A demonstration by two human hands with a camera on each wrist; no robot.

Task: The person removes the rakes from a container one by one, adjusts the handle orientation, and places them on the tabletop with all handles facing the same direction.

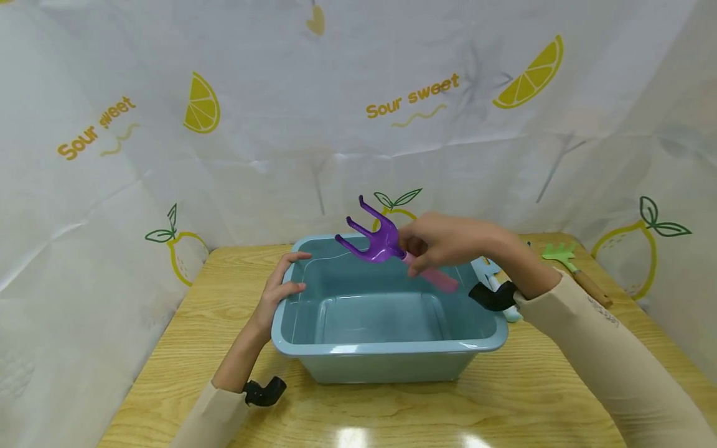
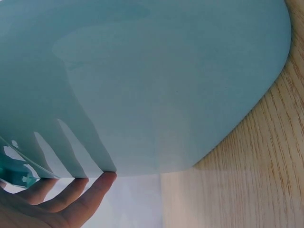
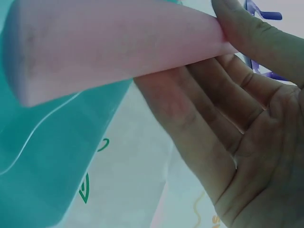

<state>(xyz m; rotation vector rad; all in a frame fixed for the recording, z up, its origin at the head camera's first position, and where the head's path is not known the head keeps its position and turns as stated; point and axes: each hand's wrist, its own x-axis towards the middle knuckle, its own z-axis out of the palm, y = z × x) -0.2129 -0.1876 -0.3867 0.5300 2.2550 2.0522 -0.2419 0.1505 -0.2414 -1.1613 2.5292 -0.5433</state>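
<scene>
My right hand [image 1: 448, 242] pinches the pink handle of a small purple three-pronged garden rake [image 1: 383, 242] between thumb and fingers. The rake hangs over a blue plastic basin [image 1: 392, 348], its prongs pointing up and to the left. In the right wrist view the pink handle [image 3: 118, 42] crosses close to the camera, with the fingers [image 3: 223, 95] beneath it. My left hand [image 1: 276, 295] grips the basin's left rim. Two of its digits reach over the edge, while in the left wrist view other fingertips [image 2: 110, 175] press against the outer wall.
Right of the basin lies a light-blue hand tool [image 1: 486, 269], partly hidden behind the right wrist. Farther right is a green rake [image 1: 559, 252] with a wooden handle. The wooden table [image 1: 235, 292] meets a white lemon-print sheet [image 1: 269, 124] behind and at the sides.
</scene>
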